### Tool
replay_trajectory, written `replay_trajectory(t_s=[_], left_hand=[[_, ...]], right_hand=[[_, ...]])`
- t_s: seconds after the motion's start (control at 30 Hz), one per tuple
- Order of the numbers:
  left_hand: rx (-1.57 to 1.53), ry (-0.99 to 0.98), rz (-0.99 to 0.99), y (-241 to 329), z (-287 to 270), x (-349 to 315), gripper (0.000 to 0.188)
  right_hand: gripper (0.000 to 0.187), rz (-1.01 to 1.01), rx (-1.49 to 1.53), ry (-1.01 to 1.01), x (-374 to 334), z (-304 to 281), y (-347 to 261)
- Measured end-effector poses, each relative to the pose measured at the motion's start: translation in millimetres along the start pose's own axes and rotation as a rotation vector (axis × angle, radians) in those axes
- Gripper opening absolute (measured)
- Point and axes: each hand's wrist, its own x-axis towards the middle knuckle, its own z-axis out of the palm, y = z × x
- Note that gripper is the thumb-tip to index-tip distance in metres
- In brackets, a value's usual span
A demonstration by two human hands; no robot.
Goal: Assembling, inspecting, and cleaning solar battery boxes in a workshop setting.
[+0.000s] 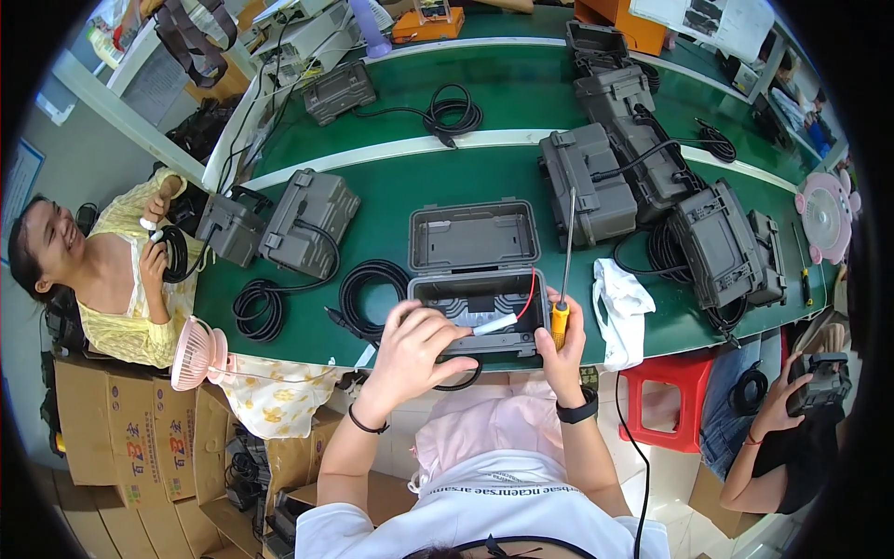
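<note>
An open dark grey plastic box (475, 349) stands in front of me, its lid (473, 237) tipped back. Inside, a red wire (533, 296) runs to a white sleeve (494, 324). My left hand (414, 349) reaches over the box's front left, a fingertip against the sleeve's end and the thumb spread apart. Part of its fingers is hidden. A screwdriver with a yellow handle (560, 322) is in my right hand (564, 354), its long shaft pointing away from me. That hand also rests at the box's right side. Black cable (463, 380) hangs below the front edge.
Coiled black cable (372, 291) lies left of the box. More grey boxes (312, 224) stand left and right (589, 182). A white cloth (621, 312) lies at right. Co-workers sit at both sides. A pink fan (199, 352) and red stool (663, 396) flank me.
</note>
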Motion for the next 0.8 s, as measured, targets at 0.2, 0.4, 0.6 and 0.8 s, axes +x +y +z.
replay_trajectory(t_s=[0.2, 0.4, 0.6, 0.8], left_hand=[[-0.001, 0.012, 0.033, -8.1, 19.7, -3.2, 0.033], [-0.026, 0.126, 0.044, -2.2, 26.6, -15.6, 0.036], [-0.045, 0.192, -0.055, 10.5, 25.1, -32.4, 0.037], [0.145, 0.311, -0.183, 14.6, 21.8, -32.0, 0.046]], right_hand=[[0.046, -0.004, -0.143, -0.055, 21.1, -3.1, -27.2], [0.031, -0.145, -0.623, -0.08, 60.2, 9.6, -53.4], [0.033, -0.131, -0.148, 0.276, 67.8, -4.4, -38.7], [0.037, -0.047, -0.361, -0.284, 52.7, -2.2, -92.7]])
